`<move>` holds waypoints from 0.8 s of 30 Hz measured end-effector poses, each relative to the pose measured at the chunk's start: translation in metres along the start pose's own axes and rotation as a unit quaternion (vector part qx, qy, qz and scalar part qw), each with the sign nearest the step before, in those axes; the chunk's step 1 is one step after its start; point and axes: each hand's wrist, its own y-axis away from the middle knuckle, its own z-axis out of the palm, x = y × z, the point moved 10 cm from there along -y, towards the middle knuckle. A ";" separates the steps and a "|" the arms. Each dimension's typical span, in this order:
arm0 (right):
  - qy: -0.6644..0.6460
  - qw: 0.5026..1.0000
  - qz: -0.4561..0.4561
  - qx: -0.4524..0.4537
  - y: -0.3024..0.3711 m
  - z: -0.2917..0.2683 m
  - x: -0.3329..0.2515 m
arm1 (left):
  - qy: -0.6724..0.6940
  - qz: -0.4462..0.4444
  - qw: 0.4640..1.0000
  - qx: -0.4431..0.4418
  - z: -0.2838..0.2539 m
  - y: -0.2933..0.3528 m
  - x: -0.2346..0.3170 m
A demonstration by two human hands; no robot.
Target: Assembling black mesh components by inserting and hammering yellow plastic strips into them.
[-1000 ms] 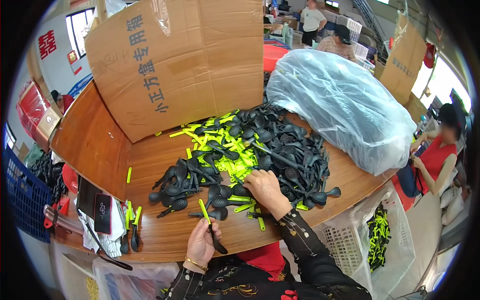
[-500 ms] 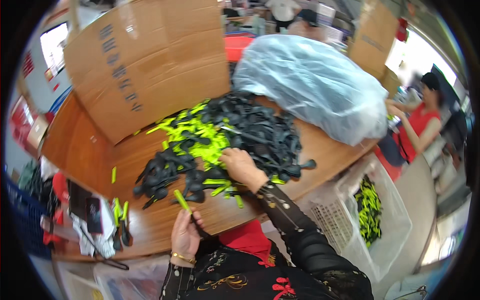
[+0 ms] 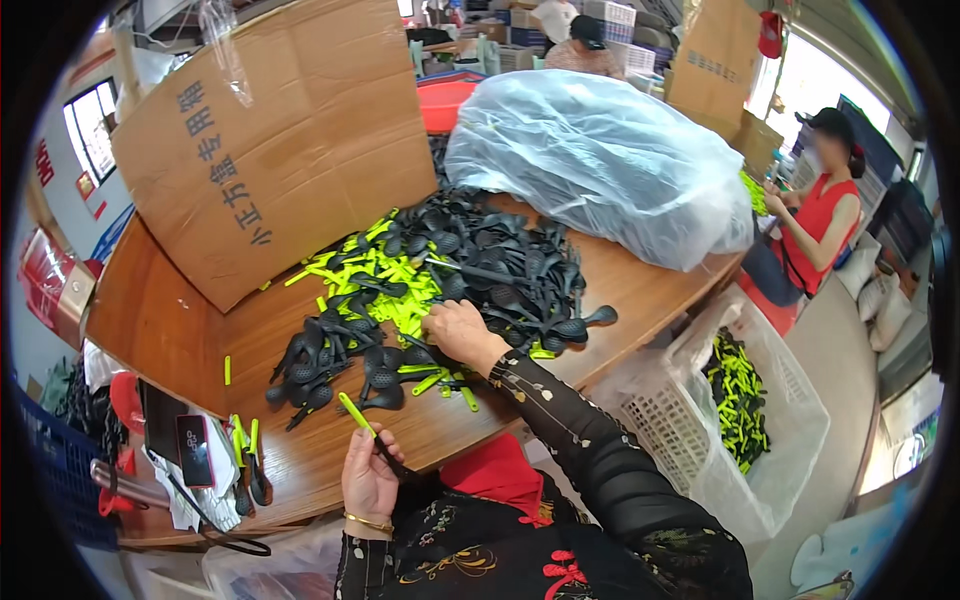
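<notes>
In my left hand (image 3: 370, 478), near the table's front edge, is a black utensil with a lime-green handle (image 3: 356, 413). The handle points up and away; the black end lies partly behind my fingers, so its head shape is unclear. My right hand (image 3: 467, 335) reaches into the pile, fingers bent together at the edge of the lime-green handles (image 3: 405, 290). Its fingertips are partly hidden, and I cannot make out what they pinch. Black slotted spoons and similar utensil heads (image 3: 500, 255) are heaped beyond it, and a smaller group of black spoons (image 3: 315, 365) lies to its left.
A large cardboard sheet (image 3: 280, 140) stands behind the pile, beside a bulging translucent bag (image 3: 600, 165). At left lie a phone (image 3: 194, 452) and a few green-handled utensils (image 3: 252, 450). A lined white crate (image 3: 650, 410) holds finished-looking pieces at right. A person in red (image 3: 828, 225) sits beyond.
The view has shifted slightly and sharpened. My right hand stays at the green handles, and my left hand keeps the utensil in nearly the same position.
</notes>
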 end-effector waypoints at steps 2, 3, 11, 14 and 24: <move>0.017 0.999 -0.003 -0.034 -0.007 0.016 0.001 | 0.003 0.002 1.000 -0.005 0.002 -0.001 0.002; 0.037 0.998 -0.028 -0.036 -0.008 0.017 -0.006 | 0.005 0.009 1.000 0.001 0.000 -0.001 0.004; -0.204 0.977 0.019 0.065 -0.010 -0.022 0.014 | -0.019 0.001 1.000 0.005 -0.019 -0.016 -0.005; -0.379 0.916 0.134 0.005 -0.009 -0.024 0.022 | -0.023 -0.024 0.999 0.006 -0.021 -0.025 -0.016; -0.523 0.843 0.113 0.055 0.029 -0.063 -0.026 | 0.092 -0.063 0.994 0.010 -0.014 -0.022 -0.014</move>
